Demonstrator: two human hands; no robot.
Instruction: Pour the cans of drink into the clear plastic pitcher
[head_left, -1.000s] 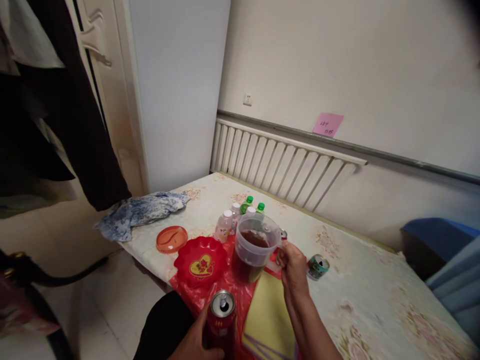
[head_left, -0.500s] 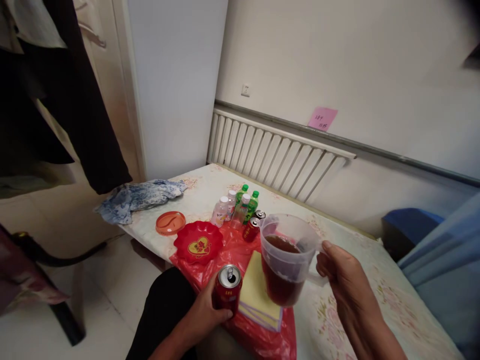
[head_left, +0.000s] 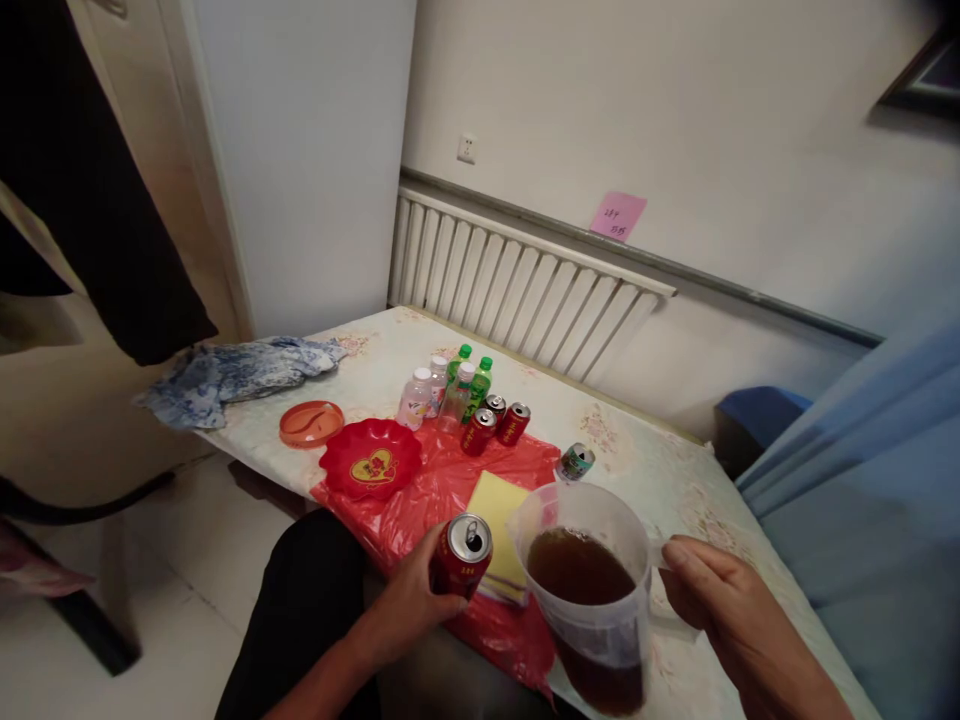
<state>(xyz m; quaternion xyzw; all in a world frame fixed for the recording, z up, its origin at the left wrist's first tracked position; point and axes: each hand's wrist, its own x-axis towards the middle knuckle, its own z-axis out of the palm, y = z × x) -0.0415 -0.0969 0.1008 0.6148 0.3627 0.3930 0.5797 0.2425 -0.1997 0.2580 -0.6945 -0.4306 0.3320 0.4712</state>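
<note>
A red drink can with small gold lettering and a silver top, its mouth open below the ring tab, stands roughly upright in the left hand, whose fingers and thumb wrap its sides at the table's near edge. Just to its right is a translucent plastic jug, spouted and partly filled with dark brown liquid; the right hand is closed around its handle. Beyond, on the red plastic sheet, two more red cans stand near clear white-capped bottles and green bottles; I cannot tell what those hold. A scalloped red tray shows a yellow heart print.
</note>
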